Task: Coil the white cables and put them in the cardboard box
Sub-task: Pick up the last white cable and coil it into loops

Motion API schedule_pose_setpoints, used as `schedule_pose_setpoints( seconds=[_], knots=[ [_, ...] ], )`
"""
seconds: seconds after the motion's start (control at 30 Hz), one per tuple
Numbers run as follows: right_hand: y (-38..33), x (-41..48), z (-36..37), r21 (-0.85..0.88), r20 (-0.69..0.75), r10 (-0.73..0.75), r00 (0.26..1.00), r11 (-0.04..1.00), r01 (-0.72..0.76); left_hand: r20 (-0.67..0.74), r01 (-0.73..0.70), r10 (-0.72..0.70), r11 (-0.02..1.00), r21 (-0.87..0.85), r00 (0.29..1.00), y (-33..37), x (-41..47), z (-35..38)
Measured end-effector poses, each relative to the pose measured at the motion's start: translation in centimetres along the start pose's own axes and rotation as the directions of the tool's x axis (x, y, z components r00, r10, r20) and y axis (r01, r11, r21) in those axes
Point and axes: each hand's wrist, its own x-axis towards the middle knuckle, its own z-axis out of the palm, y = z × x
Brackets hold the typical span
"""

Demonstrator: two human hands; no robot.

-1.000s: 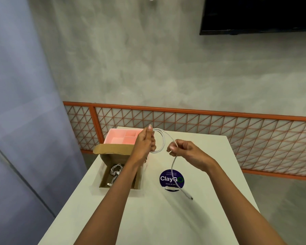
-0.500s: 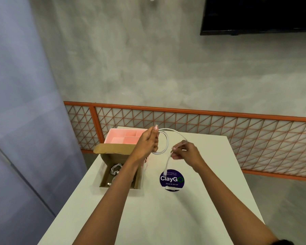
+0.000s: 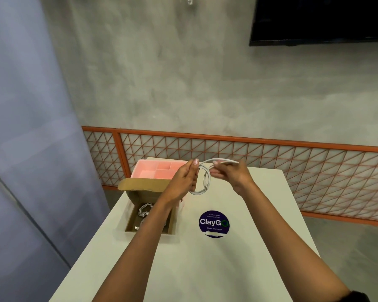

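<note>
The left forearm (image 3: 140,247) crosses the open cardboard box (image 3: 144,185) and covers much of its inside, so the coiled cables (image 3: 145,209) lying there show only in part. Both ends of the white cable (image 3: 206,180) are hidden in the hands. It is thin and pale, wound in a few small loops held up over the counter (image 3: 205,269) near its far edge. The left hand (image 3: 184,177) grips the loops; the right hand (image 3: 231,175), close beside it, pinches the top strand. The box stands at the counter's left edge, before a pink tray (image 3: 153,171) at the far left corner.

Office pantry, ClayGo clean-as-you-go sticker (image 3: 214,223) on white table (image 3: 205,271), wall-mounted dark screen (image 3: 319,18), concrete wall (image 3: 162,73)
</note>
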Motion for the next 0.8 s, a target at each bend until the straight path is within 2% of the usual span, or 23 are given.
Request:
schedule_pose_setpoints(
  seconds=[0.07, 0.13, 0.23, 0.3, 0.4, 0.47, 0.53, 0.57, 0.63, 0.67, 0.73, 0.8],
  knots=[
    [0.1, -0.6, 0.3, -0.108, 0.203, 0.121, 0.972, 0.989, -0.101, -0.019, 0.002, -0.001, 1.0, 0.021, 1.0, -0.3, 0.0, 0.2],
    [0.2, -1.0, 0.4, -0.194, 0.328, 0.253, 0.91, 0.961, -0.197, -0.066, 0.018, -0.016, 1.0, 0.017, 0.998, -0.8, 0.1, 0.2],
    [0.2, -1.1, 0.1, -0.208, 0.422, 0.378, 0.824, 0.925, -0.317, -0.138, 0.037, -0.033, 0.999, 0.028, 0.99, -1.5, 0.2, -0.1],
    [0.1, -1.5, 0.1, -0.195, 0.457, 0.385, 0.802, 0.923, -0.332, -0.162, 0.051, -0.041, 0.997, 0.062, 0.986, -1.8, 0.3, -0.1],
    [0.0, -1.8, 0.6, -0.201, 0.463, 0.329, 0.823, 0.943, -0.265, -0.173, 0.073, -0.063, 0.996, 0.051, 0.983, -1.7, 0.3, 0.0],
    [0.0, -1.8, 0.8, -0.335, 0.361, 0.264, 0.895, 0.932, -0.14, -0.206, 0.097, -0.076, 0.991, 0.093, 0.975, -2.0, 0.5, -0.1],
    [-0.2, -1.7, 0.8, -0.542, 0.227, 0.114, 0.967, 0.84, 0.028, -0.254, 0.129, -0.082, 0.976, 0.176, 0.964, -2.5, 0.7, -0.2],
    [-0.6, -1.8, 0.8, -0.63, 0.208, 0.025, 0.978, 0.768, 0.114, -0.277, 0.145, -0.084, 0.968, 0.206, 0.957, -2.7, 0.8, -0.2],
    [-1.6, -2.1, 1.0, -0.713, 0.264, -0.112, 0.958, 0.646, 0.272, -0.298, 0.157, -0.08, 0.957, 0.245, 0.951, -3.1, 0.7, -0.4],
    [-2.1, -2.2, 1.2, -0.693, 0.312, -0.15, 0.938, 0.639, 0.333, -0.295, 0.153, -0.071, 0.952, 0.266, 0.953, -3.3, 0.7, -0.4],
    [-3.1, -2.6, 1.6, -0.554, 0.367, -0.181, 0.913, 0.746, 0.37, -0.273, 0.138, -0.053, 0.943, 0.302, 0.961, -3.5, 0.4, -0.4],
    [-3.7, -2.8, 2.1, -0.364, 0.375, -0.175, 0.91, 0.875, 0.319, -0.261, 0.137, -0.05, 0.936, 0.325, 0.964, -3.6, 0.3, 0.0]
  ],
)
